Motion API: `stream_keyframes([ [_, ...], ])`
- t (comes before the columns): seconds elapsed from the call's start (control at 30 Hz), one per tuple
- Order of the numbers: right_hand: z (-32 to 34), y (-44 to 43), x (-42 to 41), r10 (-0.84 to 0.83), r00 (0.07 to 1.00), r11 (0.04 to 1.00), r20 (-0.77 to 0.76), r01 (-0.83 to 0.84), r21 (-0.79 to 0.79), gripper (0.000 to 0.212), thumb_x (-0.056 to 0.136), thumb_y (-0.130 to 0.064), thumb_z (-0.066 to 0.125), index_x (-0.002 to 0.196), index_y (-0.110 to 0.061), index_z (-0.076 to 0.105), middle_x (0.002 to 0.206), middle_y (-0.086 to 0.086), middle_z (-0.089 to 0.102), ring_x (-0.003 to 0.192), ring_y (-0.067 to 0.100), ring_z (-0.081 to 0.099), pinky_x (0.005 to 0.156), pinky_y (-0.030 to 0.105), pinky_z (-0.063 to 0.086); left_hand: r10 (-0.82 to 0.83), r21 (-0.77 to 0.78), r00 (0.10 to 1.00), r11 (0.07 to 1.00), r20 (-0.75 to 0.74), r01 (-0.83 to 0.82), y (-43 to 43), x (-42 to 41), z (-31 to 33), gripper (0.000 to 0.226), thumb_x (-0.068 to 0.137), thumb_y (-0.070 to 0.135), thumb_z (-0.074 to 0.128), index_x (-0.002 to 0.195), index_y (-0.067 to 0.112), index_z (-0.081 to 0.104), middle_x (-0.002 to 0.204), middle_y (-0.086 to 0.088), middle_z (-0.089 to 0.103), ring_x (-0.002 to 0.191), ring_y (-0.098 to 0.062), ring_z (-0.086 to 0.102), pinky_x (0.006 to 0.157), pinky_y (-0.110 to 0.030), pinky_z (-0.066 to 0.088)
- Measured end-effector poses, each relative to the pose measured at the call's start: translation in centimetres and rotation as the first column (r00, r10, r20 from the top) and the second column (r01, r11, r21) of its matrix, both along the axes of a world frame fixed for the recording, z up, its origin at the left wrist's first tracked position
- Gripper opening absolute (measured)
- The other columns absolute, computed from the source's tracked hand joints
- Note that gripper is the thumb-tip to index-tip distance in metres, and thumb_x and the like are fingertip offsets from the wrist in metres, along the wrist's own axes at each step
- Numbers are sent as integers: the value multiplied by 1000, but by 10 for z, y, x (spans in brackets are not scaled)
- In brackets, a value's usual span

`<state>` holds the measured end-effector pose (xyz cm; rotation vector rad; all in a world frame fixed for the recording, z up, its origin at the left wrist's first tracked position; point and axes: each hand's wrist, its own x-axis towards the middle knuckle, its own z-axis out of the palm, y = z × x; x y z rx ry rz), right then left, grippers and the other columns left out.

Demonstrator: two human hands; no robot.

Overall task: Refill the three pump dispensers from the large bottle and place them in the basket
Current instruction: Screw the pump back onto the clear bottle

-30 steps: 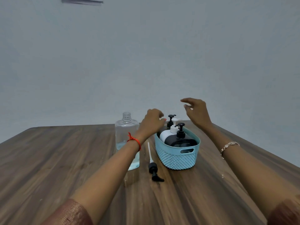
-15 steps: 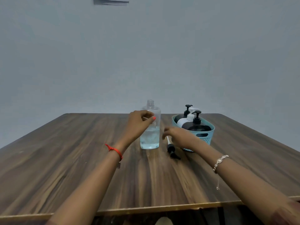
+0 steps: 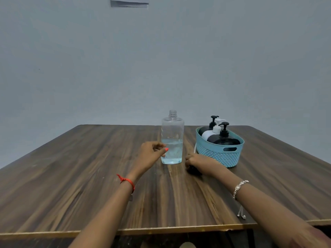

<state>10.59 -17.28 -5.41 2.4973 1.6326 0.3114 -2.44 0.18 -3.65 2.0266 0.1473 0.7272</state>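
Fingers (image 3: 190, 159) of the right hand (image 3: 198, 161) cover the black pump (image 3: 194, 171); no labels legible.

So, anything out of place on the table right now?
The large bottle stands open, its neck uncapped. Its black pump head lies on the table under the right hand. No spill visible; the dispensers sit upright in the basket.

Pump dispensers (image 3: 219, 136): three, all in the basket
Basket (image 3: 216, 154): one
Large bottle (image 3: 172, 138): one
Loose pump head (image 3: 193, 171): one
Hands: two

Wood-grain table (image 3: 89, 176), clear plastic bottle (image 3: 172, 129)
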Motion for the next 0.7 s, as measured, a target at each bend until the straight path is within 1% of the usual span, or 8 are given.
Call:
stream_keyframes([
  [0.13, 3, -1, 2, 74, 997, 995, -12, -73, 63, 17, 87, 1, 51, 99, -1, 63, 108, 12, 57, 103, 23, 50, 87, 34, 44, 2, 3, 1000, 1000, 1, -2, 1, 2, -1, 20, 85, 18, 66, 101, 5, 69, 88, -9, 71, 75, -16, 71, 67, -21, 54],
  [0.2, 12, -1, 2, 111, 992, 976, -56, -98, 197, 20, 83, 5, 51, 96, -2, 64, 107, 13, 58, 102, 23, 49, 87, 34, 43, 2, 2, 1000, 1000, 8, -2, 3, 3, 1, 22, 85, 19, 66, 102, 4, 69, 87, -7, 71, 74, -15, 71, 67, -21, 54],
  [0.27, 29, -2, -1, 142, 985, 916, -97, -94, 390, 20, 78, 11, 49, 88, 1, 63, 97, 14, 58, 94, 21, 48, 81, 29, 40, 12, 6, 1000, 1000, 12, -13, 5, 3, 5, 23, 85, 20, 67, 102, 5, 69, 87, -8, 71, 74, -15, 71, 68, -22, 54],
  [0.37, 67, -4, -9, 140, 989, 729, -43, -74, 680, 9, 82, 1, 57, 89, -4, 59, 92, 12, 56, 87, 20, 50, 77, 29, 42, 44, 4, 999, 999, 27, -44, 9, 7, 11, 25, 85, 21, 67, 102, 4, 69, 89, -10, 71, 75, -17, 70, 67, -22, 53],
  [0.47, 112, -1, -10, 102, 995, 427, 0, -44, 903, 7, 81, -1, 64, 86, -2, 60, 86, 13, 58, 76, 19, 53, 66, 26, 45, 102, 6, 994, 995, 47, -102, 10, 11, 16, 30, 82, 27, 70, 102, 5, 68, 90, -8, 70, 79, -17, 68, 66, -26, 56],
  [0.53, 144, 1, -13, 81, 997, 233, 6, -25, 972, 6, 81, -4, 65, 85, -1, 62, 84, 11, 58, 72, 16, 54, 59, 17, 43, 154, -31, 985, 988, 75, -152, 8, 14, 19, 35, 79, 28, 73, 104, 5, 67, 90, -7, 69, 82, -16, 66, 69, -32, 58],
  [0.6, 175, 2, -16, 90, 996, 88, -21, 13, 996, 8, 81, -7, 65, 87, -2, 65, 87, 12, 60, 73, 15, 56, 60, 12, 43, 196, -71, 975, 979, 109, -189, 5, 18, 23, 43, 75, 27, 76, 108, 1, 65, 93, -6, 67, 84, -14, 63, 75, -34, 57],
  [0.7, 211, 8, -19, 133, 990, -37, -45, 51, 998, 11, 80, -11, 66, 88, -3, 67, 92, 15, 65, 76, 16, 60, 70, 22, 48, 203, -61, 973, 979, 110, -197, -1, 22, 30, 56, 74, 26, 78, 119, -2, 58, 97, 1, 63, 84, -9, 58, 72, -15, 46],
])
